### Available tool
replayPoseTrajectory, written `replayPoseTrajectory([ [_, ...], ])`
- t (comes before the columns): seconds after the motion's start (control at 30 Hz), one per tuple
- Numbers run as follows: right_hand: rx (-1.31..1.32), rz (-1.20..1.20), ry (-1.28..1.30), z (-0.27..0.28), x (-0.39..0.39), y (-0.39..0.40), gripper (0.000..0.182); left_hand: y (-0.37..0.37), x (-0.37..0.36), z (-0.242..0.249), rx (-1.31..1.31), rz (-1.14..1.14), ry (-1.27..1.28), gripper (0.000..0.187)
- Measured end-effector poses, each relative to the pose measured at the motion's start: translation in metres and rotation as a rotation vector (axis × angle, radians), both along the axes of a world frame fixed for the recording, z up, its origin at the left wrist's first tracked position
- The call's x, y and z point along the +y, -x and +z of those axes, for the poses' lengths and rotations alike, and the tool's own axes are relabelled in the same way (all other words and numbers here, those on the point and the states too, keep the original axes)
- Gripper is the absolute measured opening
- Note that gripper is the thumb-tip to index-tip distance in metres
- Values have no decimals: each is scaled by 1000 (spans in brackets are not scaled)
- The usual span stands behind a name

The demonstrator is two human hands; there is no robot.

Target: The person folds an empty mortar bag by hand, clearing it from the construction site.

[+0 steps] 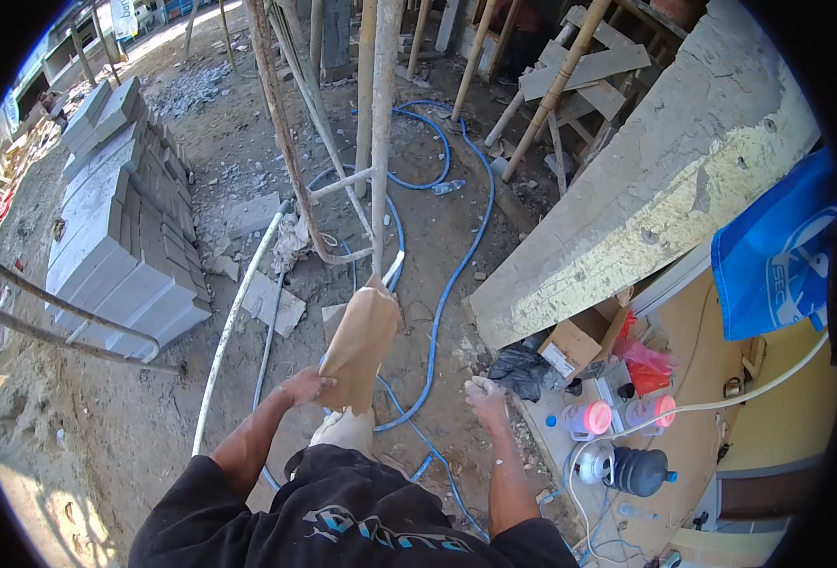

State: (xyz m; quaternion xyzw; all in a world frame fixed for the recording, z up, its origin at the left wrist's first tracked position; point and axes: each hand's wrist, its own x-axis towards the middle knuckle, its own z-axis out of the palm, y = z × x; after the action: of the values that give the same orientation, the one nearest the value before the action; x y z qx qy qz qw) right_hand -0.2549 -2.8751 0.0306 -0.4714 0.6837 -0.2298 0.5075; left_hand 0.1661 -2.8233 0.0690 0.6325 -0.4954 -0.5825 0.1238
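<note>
A tall brown paper bag or sheet (360, 346) stands in front of my body, its narrow top beside the foot of a metal scaffold pole. My left hand (307, 386) grips its lower left edge, fingers pressed to the paper. Below the brown paper, a whitish thing (343, 428) shows just ahead of my shirt. Off to the right, my right hand (484, 396) is raised over the ground with dusty, curled fingers; whether anything lies in them is too small to tell. Blue hose (428, 374) runs on the ground between the paper and my right hand.
Stacked grey blocks (125, 227) stand at the left. Scaffold poles (381, 142) rise ahead. A pale pipe (239, 327) leans left of the paper. At the right are a concrete slab (627, 208), cardboard box (570, 348), black plastic bag (520, 369), pink-lidded jugs (589, 417) and a dark bottle (638, 471).
</note>
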Motion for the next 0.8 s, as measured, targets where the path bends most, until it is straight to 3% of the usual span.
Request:
replayPoseTrajectory([
  [0.07, -46, 44, -18, 13, -9, -39, 77, -10, -47, 6, 477, 279, -174, 48],
  [0.13, -150, -4, 38, 25, -36, -65, 94, -14, -85, 25, 730, 313, -247, 52],
  [0.17, -234, -41, 68, 26, -55, -72, 102, -15, -98, 27, 776, 282, -276, 52],
  [0.37, -664, -54, 43, 98, -113, -83, 114, -17, -147, 35, 951, 113, -450, 55],
  [0.57, -740, -262, 174, 123, -93, -86, 99, -7, -172, 15, 732, -59, -378, 63],
  [0.67, -646, -341, -35, 118, -66, -77, 81, 2, -174, 8, 779, -125, -202, 65],
  [0.8, -322, -351, 172, 96, -36, -71, 59, 9, -179, 25, 833, -122, -73, 58],
])
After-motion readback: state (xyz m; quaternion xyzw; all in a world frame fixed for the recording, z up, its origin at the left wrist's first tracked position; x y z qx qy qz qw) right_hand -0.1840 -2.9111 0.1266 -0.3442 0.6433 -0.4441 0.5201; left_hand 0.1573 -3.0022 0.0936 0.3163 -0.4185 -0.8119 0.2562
